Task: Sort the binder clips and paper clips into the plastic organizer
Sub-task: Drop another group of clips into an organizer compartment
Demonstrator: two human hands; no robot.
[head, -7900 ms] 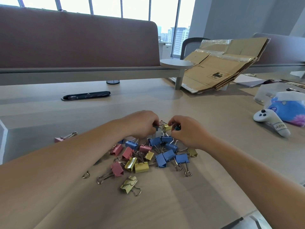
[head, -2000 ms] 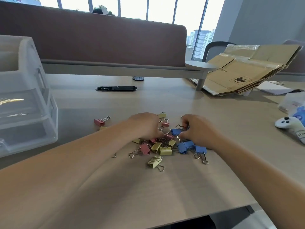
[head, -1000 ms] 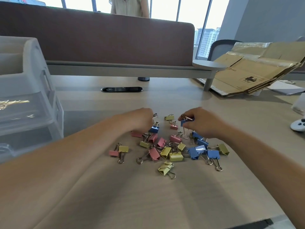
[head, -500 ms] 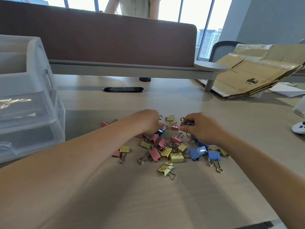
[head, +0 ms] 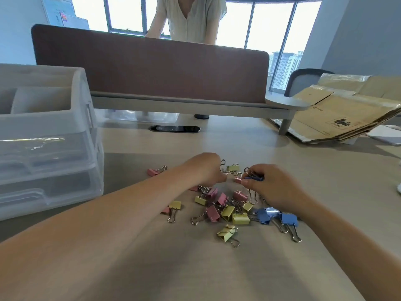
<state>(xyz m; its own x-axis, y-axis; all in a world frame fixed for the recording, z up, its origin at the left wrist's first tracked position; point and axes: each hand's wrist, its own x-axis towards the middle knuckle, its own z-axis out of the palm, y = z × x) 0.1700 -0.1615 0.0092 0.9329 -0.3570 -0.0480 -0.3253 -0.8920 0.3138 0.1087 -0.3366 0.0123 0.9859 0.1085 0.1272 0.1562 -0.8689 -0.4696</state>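
A pile of pink, yellow and blue binder clips (head: 230, 210) lies on the wooden desk (head: 195, 268) in front of me. My right hand (head: 273, 187) pinches a blue binder clip (head: 252, 178) at the pile's far side. My left hand (head: 206, 170) is curled over the far left of the pile, fingertips down among the clips; what it holds is hidden. A lone pink clip (head: 153, 171) lies to the left. The clear plastic organizer (head: 45, 137) with drawers stands at the left.
A brown desk divider (head: 152, 70) runs across the back, with a person standing behind it. Flattened cardboard boxes (head: 338, 114) lean at the right. A black cable grommet (head: 174, 128) sits in the desk beyond the pile.
My view has tilted up, showing the person behind the divider. My right hand still pinches the blue clip and has shifted slightly. My left hand stays over the pile's far left.
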